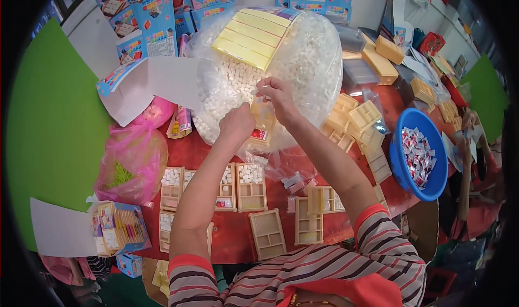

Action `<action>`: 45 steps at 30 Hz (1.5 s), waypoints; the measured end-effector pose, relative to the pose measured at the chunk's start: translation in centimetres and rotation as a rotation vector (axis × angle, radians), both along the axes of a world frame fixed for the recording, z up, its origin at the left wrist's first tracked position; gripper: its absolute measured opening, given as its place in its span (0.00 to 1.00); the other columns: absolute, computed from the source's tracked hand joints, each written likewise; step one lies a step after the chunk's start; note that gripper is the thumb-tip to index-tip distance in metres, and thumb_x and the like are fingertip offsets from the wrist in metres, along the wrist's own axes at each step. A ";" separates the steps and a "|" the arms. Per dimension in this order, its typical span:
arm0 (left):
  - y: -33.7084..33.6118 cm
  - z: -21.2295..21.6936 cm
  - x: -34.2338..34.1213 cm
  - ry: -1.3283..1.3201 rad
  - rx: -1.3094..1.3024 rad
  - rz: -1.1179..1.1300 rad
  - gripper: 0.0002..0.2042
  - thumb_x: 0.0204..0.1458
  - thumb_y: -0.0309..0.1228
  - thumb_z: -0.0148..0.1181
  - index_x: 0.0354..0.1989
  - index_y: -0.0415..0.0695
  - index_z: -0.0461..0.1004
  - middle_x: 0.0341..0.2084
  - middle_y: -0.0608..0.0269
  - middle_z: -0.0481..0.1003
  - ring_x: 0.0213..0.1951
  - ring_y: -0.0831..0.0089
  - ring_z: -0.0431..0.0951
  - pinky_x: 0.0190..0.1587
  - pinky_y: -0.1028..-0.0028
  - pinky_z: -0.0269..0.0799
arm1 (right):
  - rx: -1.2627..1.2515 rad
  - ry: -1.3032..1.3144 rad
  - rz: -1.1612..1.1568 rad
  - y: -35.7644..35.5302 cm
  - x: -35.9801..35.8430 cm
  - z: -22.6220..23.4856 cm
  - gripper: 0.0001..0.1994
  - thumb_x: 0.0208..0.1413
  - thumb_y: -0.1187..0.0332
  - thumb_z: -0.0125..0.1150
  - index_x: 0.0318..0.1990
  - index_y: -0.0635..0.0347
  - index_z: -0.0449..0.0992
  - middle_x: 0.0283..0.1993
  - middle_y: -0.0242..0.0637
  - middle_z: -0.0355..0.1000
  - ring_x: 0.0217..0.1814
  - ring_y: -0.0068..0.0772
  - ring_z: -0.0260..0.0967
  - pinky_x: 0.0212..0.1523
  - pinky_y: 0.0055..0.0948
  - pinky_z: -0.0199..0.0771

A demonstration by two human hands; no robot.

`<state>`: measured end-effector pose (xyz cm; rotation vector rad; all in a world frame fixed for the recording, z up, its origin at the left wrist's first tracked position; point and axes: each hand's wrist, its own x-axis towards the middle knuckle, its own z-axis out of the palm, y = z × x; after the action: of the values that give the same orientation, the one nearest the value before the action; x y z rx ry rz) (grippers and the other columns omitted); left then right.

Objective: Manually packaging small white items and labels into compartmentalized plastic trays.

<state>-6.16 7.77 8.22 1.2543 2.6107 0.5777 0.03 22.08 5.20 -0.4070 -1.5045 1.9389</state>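
My left hand (238, 124) is closed at the left edge of a cream compartment tray (262, 121), which is tilted over a big clear bag (319, 64). A red-and-white packet (259, 134) lies in the tray's near end. Just above the tray's far right side, my right hand (277, 97) has its fingertips pinched together; what they hold is too small to make out. Small white pieces (238, 72) fill the bag around both hands. Below my forearms, a filled tray (251, 185) holds similar white pieces in its far compartment.
Yellow sheets (254, 34) lie on the bag. At right stand a blue basin (400, 161) of small packets and piled trays (363, 117). A pink bag (135, 161) and a box of filled trays (120, 228) are at left. Another person's hand (470, 128) shows far right.
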 end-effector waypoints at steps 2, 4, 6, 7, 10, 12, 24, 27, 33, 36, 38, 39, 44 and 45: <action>-0.1 0.1 0.1 -0.003 0.008 -0.001 0.12 0.52 0.32 0.46 0.39 0.38 0.71 0.35 0.36 0.77 0.42 0.40 0.77 0.46 0.49 0.70 | -0.016 0.099 0.021 -0.2 0.1 -0.1 0.07 0.48 0.70 0.61 0.34 0.60 0.78 0.29 0.30 0.74 0.32 0.20 0.67 0.33 0.21 0.64; -0.3 -0.1 0.0 -0.003 0.018 0.002 0.12 0.52 0.32 0.46 0.39 0.38 0.71 0.36 0.36 0.77 0.43 0.40 0.77 0.46 0.49 0.70 | 0.013 0.034 0.026 -0.4 0.5 0.3 0.07 0.48 0.69 0.61 0.34 0.60 0.78 0.29 0.30 0.74 0.32 0.20 0.67 0.34 0.22 0.63; -0.6 -0.4 -0.4 -0.004 -0.014 0.029 0.12 0.52 0.32 0.46 0.39 0.38 0.71 0.36 0.36 0.77 0.43 0.41 0.76 0.47 0.48 0.69 | 0.043 -0.029 0.037 -0.9 0.6 0.6 0.07 0.48 0.68 0.61 0.33 0.60 0.78 0.29 0.29 0.74 0.32 0.20 0.67 0.35 0.22 0.63; -0.6 -0.5 -0.4 -0.007 -0.011 0.028 0.12 0.52 0.32 0.46 0.39 0.38 0.71 0.36 0.36 0.77 0.43 0.41 0.76 0.47 0.48 0.69 | 0.062 -0.020 0.032 -0.9 0.7 0.4 0.08 0.49 0.67 0.61 0.33 0.61 0.78 0.29 0.29 0.74 0.32 0.20 0.67 0.35 0.22 0.63; -0.6 -0.7 -0.6 -0.019 -0.012 0.030 0.12 0.52 0.32 0.45 0.39 0.38 0.71 0.36 0.37 0.77 0.44 0.40 0.76 0.47 0.49 0.69 | 0.152 -0.052 0.004 0.2 0.7 -0.1 0.10 0.50 0.66 0.61 0.35 0.63 0.78 0.29 0.29 0.74 0.32 0.20 0.67 0.36 0.22 0.64; -0.5 -1.1 -1.1 -0.049 -0.017 0.027 0.12 0.52 0.33 0.46 0.38 0.39 0.71 0.37 0.38 0.76 0.44 0.40 0.75 0.48 0.49 0.69 | 0.221 -0.095 -0.019 1.0 0.9 -1.6 0.11 0.51 0.65 0.60 0.37 0.64 0.78 0.29 0.29 0.74 0.32 0.21 0.67 0.36 0.23 0.65; -2.2 -3.1 -1.2 -0.313 0.186 -0.018 0.16 0.47 0.34 0.50 0.40 0.39 0.76 0.40 0.41 0.77 0.45 0.45 0.76 0.47 0.54 0.69 | 0.300 -0.258 0.093 -0.3 3.8 -1.9 0.11 0.53 0.71 0.57 0.43 0.65 0.77 0.37 0.28 0.73 0.37 0.19 0.66 0.39 0.21 0.66; -2.0 -4.0 -1.5 -0.455 0.256 -0.002 0.15 0.46 0.33 0.50 0.37 0.37 0.77 0.36 0.41 0.78 0.42 0.48 0.78 0.45 0.59 0.71 | 0.286 -0.216 0.160 0.1 4.1 -2.0 0.11 0.53 0.71 0.57 0.43 0.64 0.77 0.37 0.28 0.73 0.38 0.19 0.66 0.39 0.20 0.66; -2.7 -7.1 -2.0 -0.677 0.516 0.094 0.14 0.45 0.30 0.49 0.35 0.33 0.75 0.30 0.42 0.78 0.35 0.52 0.78 0.41 0.62 0.71 | 0.306 -0.252 0.242 -1.7 5.1 -0.2 0.11 0.55 0.70 0.57 0.43 0.64 0.77 0.42 0.31 0.74 0.43 0.23 0.67 0.45 0.23 0.66; -2.8 -6.0 -0.6 -0.541 0.456 0.104 0.13 0.47 0.30 0.48 0.34 0.32 0.74 0.31 0.39 0.77 0.36 0.46 0.77 0.41 0.58 0.70 | 0.769 -0.199 -0.053 -1.7 6.8 -1.0 0.10 0.55 0.69 0.58 0.44 0.60 0.77 0.53 0.41 0.71 0.52 0.36 0.68 0.49 0.30 0.68; -3.5 -5.2 0.1 -0.434 0.441 0.107 0.13 0.48 0.30 0.47 0.35 0.33 0.73 0.32 0.38 0.77 0.37 0.43 0.76 0.41 0.56 0.69 | 1.209 -0.181 -0.125 -2.6 7.8 -0.6 0.10 0.53 0.70 0.62 0.44 0.55 0.77 0.62 0.46 0.63 0.61 0.48 0.62 0.56 0.39 0.65; -3.8 -5.0 0.4 -0.324 0.426 0.104 0.13 0.49 0.31 0.47 0.35 0.33 0.73 0.32 0.37 0.76 0.38 0.40 0.76 0.42 0.54 0.69 | 1.208 -0.183 -0.120 -3.3 8.3 -0.5 0.10 0.53 0.70 0.62 0.44 0.55 0.77 0.62 0.46 0.63 0.61 0.48 0.62 0.56 0.39 0.65; -4.1 -4.7 1.0 -0.258 0.383 0.107 0.14 0.52 0.31 0.45 0.38 0.34 0.72 0.34 0.35 0.76 0.41 0.36 0.74 0.43 0.49 0.67 | 1.365 -0.238 -0.105 -5.6 9.4 0.6 0.10 0.47 0.71 0.65 0.38 0.53 0.77 0.62 0.40 0.64 0.66 0.46 0.58 0.61 0.47 0.57; -4.0 -4.7 1.0 -0.237 0.369 0.101 0.14 0.52 0.31 0.45 0.39 0.35 0.72 0.34 0.34 0.76 0.41 0.36 0.74 0.44 0.49 0.67 | 1.366 -0.239 -0.105 -5.7 9.4 0.5 0.10 0.47 0.71 0.65 0.38 0.53 0.77 0.62 0.40 0.64 0.66 0.46 0.58 0.61 0.47 0.57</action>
<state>-5.12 3.80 3.53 1.0667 2.4493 1.1917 9.40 16.36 5.73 -0.0683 -2.4541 0.4575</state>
